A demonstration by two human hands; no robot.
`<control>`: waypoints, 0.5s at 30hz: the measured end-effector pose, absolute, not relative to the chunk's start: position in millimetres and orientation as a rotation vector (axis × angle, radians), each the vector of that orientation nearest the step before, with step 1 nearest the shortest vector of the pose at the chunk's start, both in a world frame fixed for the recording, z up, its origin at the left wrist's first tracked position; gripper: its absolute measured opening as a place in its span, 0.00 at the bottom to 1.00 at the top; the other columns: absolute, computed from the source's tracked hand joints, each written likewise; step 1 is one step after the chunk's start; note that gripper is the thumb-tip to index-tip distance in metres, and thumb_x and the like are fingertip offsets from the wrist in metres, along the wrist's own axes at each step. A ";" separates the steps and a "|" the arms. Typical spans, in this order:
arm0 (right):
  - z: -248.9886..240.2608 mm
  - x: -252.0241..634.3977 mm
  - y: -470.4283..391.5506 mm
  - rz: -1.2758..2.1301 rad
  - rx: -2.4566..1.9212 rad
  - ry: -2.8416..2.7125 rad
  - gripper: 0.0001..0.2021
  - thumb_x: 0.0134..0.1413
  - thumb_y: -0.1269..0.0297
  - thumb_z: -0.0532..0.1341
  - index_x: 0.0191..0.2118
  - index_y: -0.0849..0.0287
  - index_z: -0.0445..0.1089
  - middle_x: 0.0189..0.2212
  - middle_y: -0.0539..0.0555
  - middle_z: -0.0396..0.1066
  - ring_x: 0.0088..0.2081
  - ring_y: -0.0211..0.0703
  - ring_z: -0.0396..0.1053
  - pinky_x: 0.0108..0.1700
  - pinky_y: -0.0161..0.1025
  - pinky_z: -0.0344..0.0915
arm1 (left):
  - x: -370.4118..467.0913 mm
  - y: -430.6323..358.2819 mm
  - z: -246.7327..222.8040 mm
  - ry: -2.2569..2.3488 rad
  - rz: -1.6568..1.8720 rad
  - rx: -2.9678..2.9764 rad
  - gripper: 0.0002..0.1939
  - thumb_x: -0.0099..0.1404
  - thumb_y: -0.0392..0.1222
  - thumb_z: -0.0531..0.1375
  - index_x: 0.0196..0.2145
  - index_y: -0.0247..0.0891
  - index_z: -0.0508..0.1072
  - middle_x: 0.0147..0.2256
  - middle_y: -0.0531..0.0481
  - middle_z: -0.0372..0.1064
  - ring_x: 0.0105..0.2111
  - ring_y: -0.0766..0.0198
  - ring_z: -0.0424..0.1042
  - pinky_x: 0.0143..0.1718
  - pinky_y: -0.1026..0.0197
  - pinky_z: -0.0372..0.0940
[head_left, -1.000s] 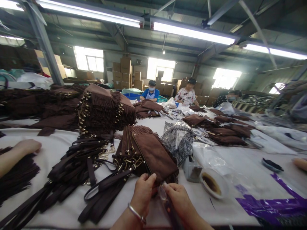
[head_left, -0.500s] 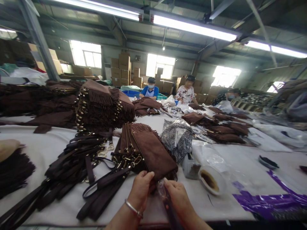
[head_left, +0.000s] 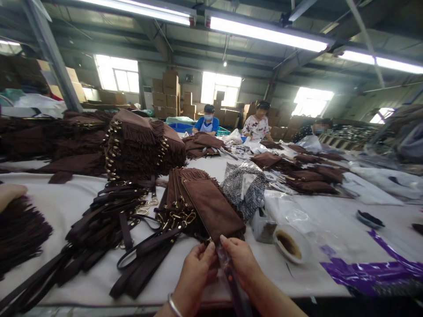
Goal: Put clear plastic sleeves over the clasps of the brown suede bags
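Note:
My left hand (head_left: 194,273) and my right hand (head_left: 243,262) meet at the near table edge, both pinching a dark strap wrapped in clear plastic (head_left: 228,270) that runs down between them. Just beyond my fingers lies a stack of brown suede fringed pouches (head_left: 208,207) with brass clips. A heap of dark brown straps (head_left: 112,220) spreads to the left of it. My left wrist wears a silver bangle (head_left: 173,304).
A roll of tape (head_left: 291,244) and a small clear box (head_left: 262,226) sit right of the pouches, with purple plastic film (head_left: 373,266) farther right. Another person's hand (head_left: 11,193) rests on dark fringe at far left. Three masked workers (head_left: 206,125) sit across the white table (head_left: 76,198).
My hands have drawn slightly toward me and closed tighter on the wrapped strap. The other person's hand at the left has shifted back toward the frame edge.

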State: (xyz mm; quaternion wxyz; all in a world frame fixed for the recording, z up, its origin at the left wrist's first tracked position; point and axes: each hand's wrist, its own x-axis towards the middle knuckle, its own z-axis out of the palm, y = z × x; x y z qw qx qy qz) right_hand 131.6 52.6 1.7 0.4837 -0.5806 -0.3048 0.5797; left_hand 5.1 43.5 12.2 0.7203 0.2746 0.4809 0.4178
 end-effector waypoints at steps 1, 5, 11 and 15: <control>4.8 131.7 53.3 1.403 -1.413 -0.752 0.26 0.39 0.40 0.67 0.21 0.60 0.63 0.13 0.45 0.61 0.13 0.33 0.57 0.14 0.31 0.52 | 5.9 38.2 12.3 1.102 0.876 0.653 0.24 0.54 0.58 0.65 0.38 0.35 0.71 0.38 0.39 0.76 0.37 0.53 0.76 0.29 0.60 0.67; 22.4 130.2 59.1 1.358 -1.404 -0.788 0.25 0.38 0.41 0.67 0.19 0.60 0.63 0.12 0.44 0.58 0.12 0.32 0.55 0.11 0.31 0.51 | 3.9 28.7 22.1 1.295 0.989 1.016 0.19 0.51 0.54 0.67 0.33 0.35 0.74 0.33 0.42 0.76 0.34 0.54 0.74 0.33 0.58 0.66; 33.9 123.7 70.7 1.384 -1.339 -0.729 0.23 0.37 0.44 0.68 0.19 0.61 0.65 0.12 0.46 0.60 0.13 0.33 0.56 0.14 0.32 0.49 | 1.8 29.2 15.0 1.291 0.974 1.071 0.21 0.51 0.59 0.66 0.27 0.36 0.72 0.22 0.50 0.70 0.23 0.63 0.67 0.24 0.63 0.59; 27.3 116.5 76.3 1.343 -1.307 -0.664 0.22 0.36 0.46 0.69 0.18 0.60 0.63 0.12 0.45 0.59 0.15 0.31 0.54 0.17 0.33 0.50 | 16.6 17.4 2.6 1.014 0.830 0.851 0.23 0.50 0.56 0.68 0.35 0.33 0.74 0.24 0.50 0.71 0.22 0.66 0.67 0.24 0.64 0.59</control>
